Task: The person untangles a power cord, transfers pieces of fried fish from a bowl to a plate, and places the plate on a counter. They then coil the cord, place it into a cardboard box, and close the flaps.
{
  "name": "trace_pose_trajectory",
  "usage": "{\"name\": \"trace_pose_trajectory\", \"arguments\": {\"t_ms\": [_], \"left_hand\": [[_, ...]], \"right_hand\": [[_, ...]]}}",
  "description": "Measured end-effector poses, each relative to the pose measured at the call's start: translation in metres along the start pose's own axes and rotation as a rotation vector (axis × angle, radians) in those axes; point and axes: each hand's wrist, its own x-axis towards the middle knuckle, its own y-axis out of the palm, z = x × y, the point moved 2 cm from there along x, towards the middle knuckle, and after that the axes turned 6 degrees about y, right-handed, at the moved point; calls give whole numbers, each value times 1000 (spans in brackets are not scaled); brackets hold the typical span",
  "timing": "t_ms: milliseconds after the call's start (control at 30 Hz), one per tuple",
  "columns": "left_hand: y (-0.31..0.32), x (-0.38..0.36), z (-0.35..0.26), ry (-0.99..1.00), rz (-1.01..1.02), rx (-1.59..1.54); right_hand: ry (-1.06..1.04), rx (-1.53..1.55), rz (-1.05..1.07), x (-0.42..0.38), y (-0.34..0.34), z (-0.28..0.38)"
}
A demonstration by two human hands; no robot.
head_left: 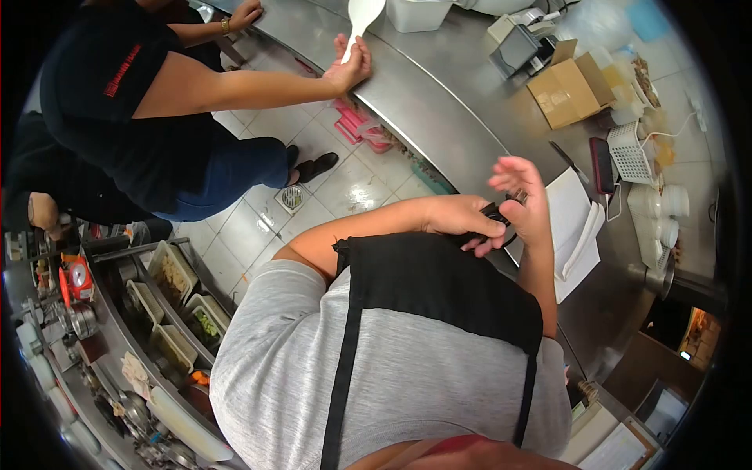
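Note:
My left hand [468,218] is closed at the edge of the steel counter [439,125], its thumb and fingers on a small black object [492,214]. What that object is, I cannot make out. Right beside it, my right hand [523,196] is raised, fingers apart and slightly curled, close to the black object. Whether this hand touches it is hard to tell. Just past my right hand, white paper sheets [565,207] lie on the counter with a folded white strip [581,241] on top.
A co-worker's hand [350,74] holds a white paddle-like spoon [365,14] over the counter. Farther right are a cardboard box [570,90], a phone [601,166] with a cable, a thin dark tool [569,161] and a white basket [629,155]. Food bins [174,274] stand behind left.

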Motion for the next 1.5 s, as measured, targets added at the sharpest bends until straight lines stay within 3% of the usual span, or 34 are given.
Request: {"name": "trace_pose_trajectory", "arguments": {"t_ms": [133,300,333,400,533,733,933,1033,1067,1133,1200,1267,1367,1500], "left_hand": [[3,25,5,57,-7,-111],[11,53,5,63,-80,-275],[9,59,8,51,-196,-255],[1,72,15,132,-250,-94],[2,92,19,254,-428,120],[12,116,20,362,-524,267],[14,128,12,366,-427,359],[7,140,5,358,-270,406],[-3,149,2,372,-205,459],[-23,168,-20,352,-104,530],[-49,190,-53,262,-296,689],[-93,227,-73,366,-389,1122],[-105,270,-110,363,-474,1629],[-117,314,-125,247,-438,2044]], "right_hand": [[463,265,351,-17,-25,-4],[357,244,175,-24,-51,-17],[337,226,124,-24,-55,-24],[299,226,17,-24,-62,-23],[171,-146,-210,-24,-86,-41],[78,-98,-228,-28,-110,-45],[-3,-2,-89,-35,-122,-43],[97,-60,-190,-41,-136,-40],[-17,-62,-277,-41,-141,-40],[20,119,-373,-45,-156,-35],[33,200,-485,-54,-170,-30],[39,204,-560,-64,-179,-32],[75,132,-621,-72,-181,-27],[70,130,-620,-76,-177,-26]]}}
